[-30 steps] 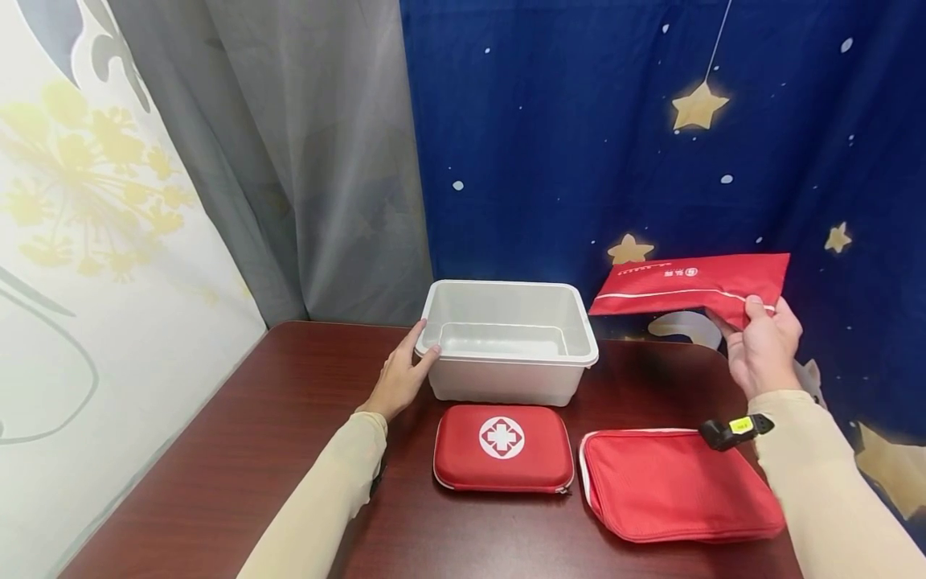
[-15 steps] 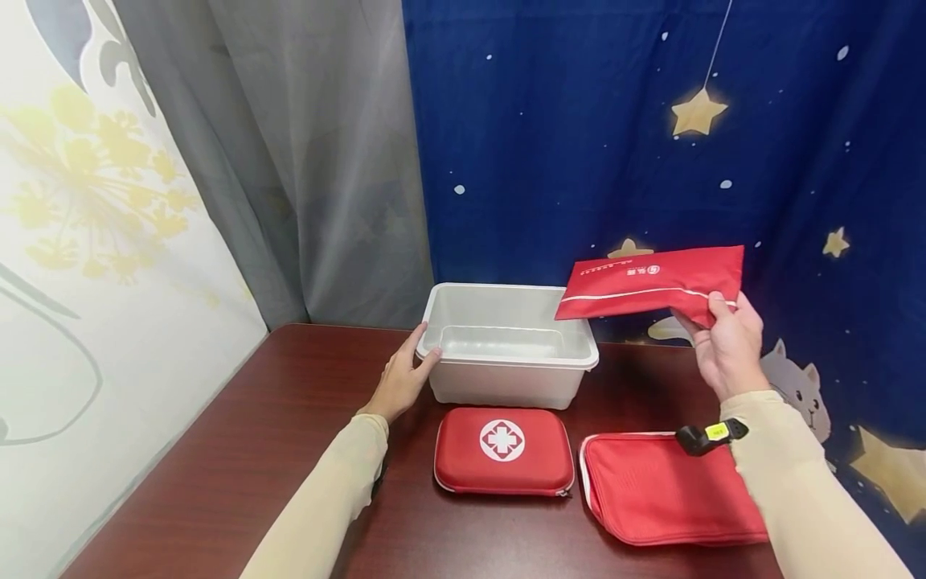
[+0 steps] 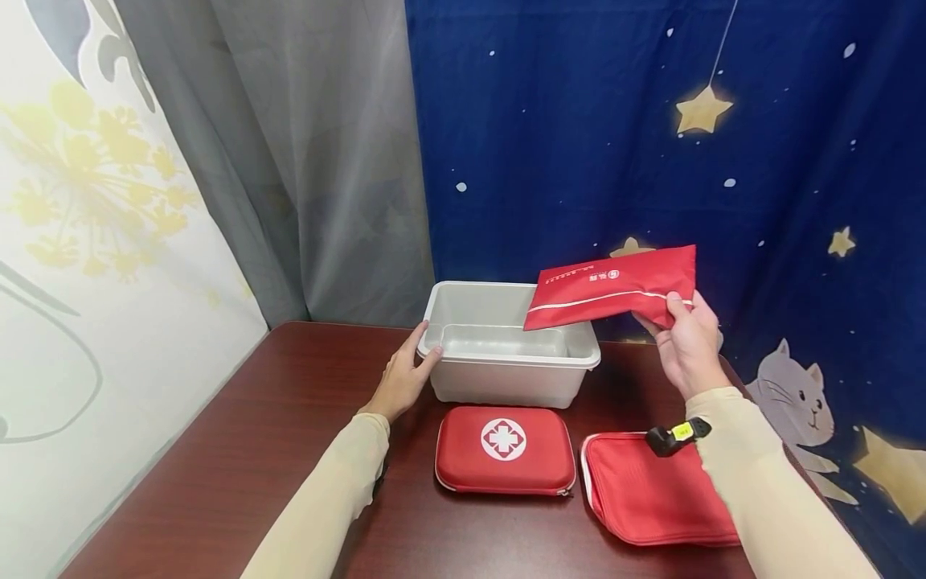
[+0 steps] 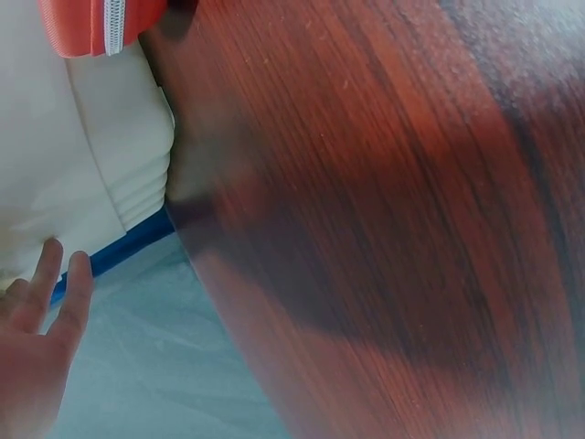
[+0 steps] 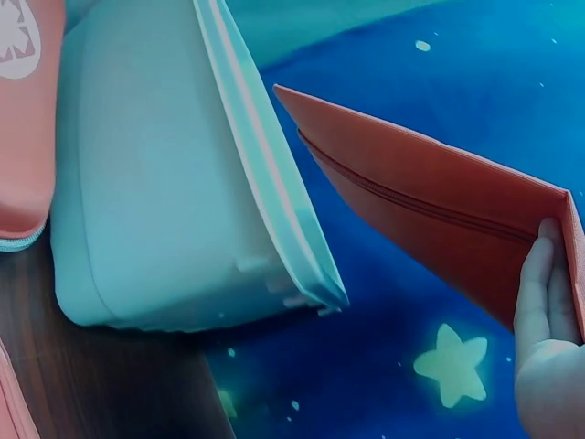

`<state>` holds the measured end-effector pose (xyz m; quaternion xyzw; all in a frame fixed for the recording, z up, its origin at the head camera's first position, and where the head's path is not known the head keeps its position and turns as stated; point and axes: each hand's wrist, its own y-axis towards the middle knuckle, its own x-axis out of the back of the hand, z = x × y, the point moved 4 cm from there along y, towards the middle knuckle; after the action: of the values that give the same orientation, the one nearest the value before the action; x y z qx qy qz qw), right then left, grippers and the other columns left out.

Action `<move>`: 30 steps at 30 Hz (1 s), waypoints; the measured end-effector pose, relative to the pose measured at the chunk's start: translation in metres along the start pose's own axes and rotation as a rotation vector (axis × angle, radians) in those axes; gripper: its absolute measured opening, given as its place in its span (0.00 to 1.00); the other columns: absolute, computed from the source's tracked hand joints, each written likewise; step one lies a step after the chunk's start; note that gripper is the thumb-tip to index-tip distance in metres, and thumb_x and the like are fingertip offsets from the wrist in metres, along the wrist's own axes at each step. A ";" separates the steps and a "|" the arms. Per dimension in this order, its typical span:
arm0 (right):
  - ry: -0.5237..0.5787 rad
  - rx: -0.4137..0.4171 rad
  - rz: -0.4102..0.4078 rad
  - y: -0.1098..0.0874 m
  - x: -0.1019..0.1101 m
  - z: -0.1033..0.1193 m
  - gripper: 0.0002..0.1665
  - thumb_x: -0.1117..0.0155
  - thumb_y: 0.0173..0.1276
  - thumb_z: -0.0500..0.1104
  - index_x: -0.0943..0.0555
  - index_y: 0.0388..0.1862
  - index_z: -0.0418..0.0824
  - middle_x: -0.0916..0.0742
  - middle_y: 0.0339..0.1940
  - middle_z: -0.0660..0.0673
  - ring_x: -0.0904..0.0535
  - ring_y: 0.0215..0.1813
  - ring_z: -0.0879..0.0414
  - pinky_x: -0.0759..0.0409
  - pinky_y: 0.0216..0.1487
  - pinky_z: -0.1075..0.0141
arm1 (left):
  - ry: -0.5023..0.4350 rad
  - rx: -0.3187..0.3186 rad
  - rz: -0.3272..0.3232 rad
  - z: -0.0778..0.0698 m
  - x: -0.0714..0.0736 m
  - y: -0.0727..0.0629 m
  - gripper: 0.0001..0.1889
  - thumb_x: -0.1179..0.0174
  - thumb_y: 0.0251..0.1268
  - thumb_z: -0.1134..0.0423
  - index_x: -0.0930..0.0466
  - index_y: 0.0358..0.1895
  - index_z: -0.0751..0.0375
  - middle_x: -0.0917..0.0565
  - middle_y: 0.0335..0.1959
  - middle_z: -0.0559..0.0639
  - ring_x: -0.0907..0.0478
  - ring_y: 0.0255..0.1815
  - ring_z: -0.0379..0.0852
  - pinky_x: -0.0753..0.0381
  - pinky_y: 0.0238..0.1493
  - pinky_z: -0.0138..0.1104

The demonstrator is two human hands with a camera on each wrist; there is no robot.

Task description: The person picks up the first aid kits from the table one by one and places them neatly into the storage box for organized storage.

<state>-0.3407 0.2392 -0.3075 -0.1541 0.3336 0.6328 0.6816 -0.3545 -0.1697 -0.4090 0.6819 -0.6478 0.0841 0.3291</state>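
Observation:
My right hand [image 3: 687, 342] pinches a flat red fabric pouch [image 3: 615, 283] by its right end, thumb on the near face. White lettering and a thin white stripe run along the pouch. It hangs slanted over the right part of a white plastic bin [image 3: 514, 386], whose visible inside holds nothing. In the right wrist view the fingers [image 5: 539, 283] lie straight along the pouch's underside [image 5: 430, 210]. My left hand [image 3: 401, 374] rests against the bin's left end, with the thumb at the front rim; fairly straight fingers [image 4: 71, 302] touch the wall in the left wrist view.
A red first-aid case [image 3: 506, 474] with a white cross lies right in front of the bin. To its right is a red zippered bag [image 3: 651, 498], partly under my right forearm. Behind the dark wooden table [image 3: 275, 418] hang grey and blue curtains [image 3: 550, 145].
My right hand has carried the red pouch leftward, from beside the bin to over its right part. The left hand and the bin have stayed in place.

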 end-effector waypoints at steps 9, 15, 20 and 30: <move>-0.079 -0.032 0.004 -0.001 -0.020 -0.027 0.29 0.55 0.81 0.39 0.45 0.77 0.36 0.27 0.62 0.42 0.19 0.55 0.54 0.16 0.46 0.62 | 0.002 0.009 -0.005 -0.001 0.001 0.000 0.34 0.47 0.74 0.44 0.42 0.78 0.48 0.33 0.74 0.56 0.34 0.72 0.54 0.37 0.70 0.55; -0.137 -0.063 0.019 -0.003 -0.033 -0.043 0.30 0.57 0.81 0.39 0.46 0.78 0.37 0.27 0.63 0.43 0.21 0.57 0.54 0.17 0.49 0.63 | -0.001 0.015 -0.003 -0.002 0.001 -0.001 0.34 0.46 0.73 0.44 0.42 0.78 0.47 0.33 0.74 0.56 0.33 0.71 0.55 0.36 0.69 0.55; -0.181 -0.096 0.012 -0.004 -0.040 -0.054 0.29 0.59 0.82 0.40 0.46 0.78 0.38 0.27 0.64 0.42 0.22 0.58 0.54 0.17 0.50 0.65 | 0.000 0.018 -0.005 -0.001 0.001 0.000 0.33 0.46 0.73 0.45 0.42 0.78 0.47 0.33 0.74 0.56 0.33 0.71 0.55 0.36 0.69 0.55; -0.224 -0.126 -0.002 -0.006 -0.050 -0.071 0.25 0.59 0.82 0.39 0.42 0.74 0.37 0.23 0.57 0.45 0.18 0.51 0.59 0.17 0.48 0.67 | -0.004 0.013 -0.001 -0.002 0.001 0.000 0.33 0.46 0.74 0.45 0.42 0.78 0.46 0.33 0.74 0.56 0.34 0.72 0.54 0.37 0.70 0.54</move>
<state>-0.3522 0.1561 -0.3281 -0.1253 0.2149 0.6650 0.7042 -0.3534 -0.1690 -0.4068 0.6847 -0.6474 0.0867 0.3232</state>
